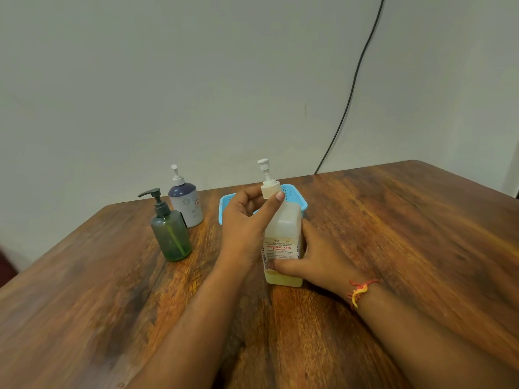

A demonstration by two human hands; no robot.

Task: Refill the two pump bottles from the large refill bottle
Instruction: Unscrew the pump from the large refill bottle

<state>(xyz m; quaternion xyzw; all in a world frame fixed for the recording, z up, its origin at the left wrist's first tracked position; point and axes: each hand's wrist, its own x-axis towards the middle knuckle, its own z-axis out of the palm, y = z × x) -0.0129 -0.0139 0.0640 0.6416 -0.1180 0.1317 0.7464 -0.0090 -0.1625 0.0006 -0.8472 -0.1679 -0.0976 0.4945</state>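
Here our left hand [247, 220] pinches the ribbed pump collar [270, 190] of the squarish translucent refill bottle [283, 242], mid-frame. Our right hand [317, 258] clasps its labelled side.

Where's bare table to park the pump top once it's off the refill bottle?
Open wood right of the refill bottle and right hand, out to the table edge. Also the near-left stretch in front of the green pump bottle. Crowded: the back strip with the white pump bottle, blue basket and left hand.
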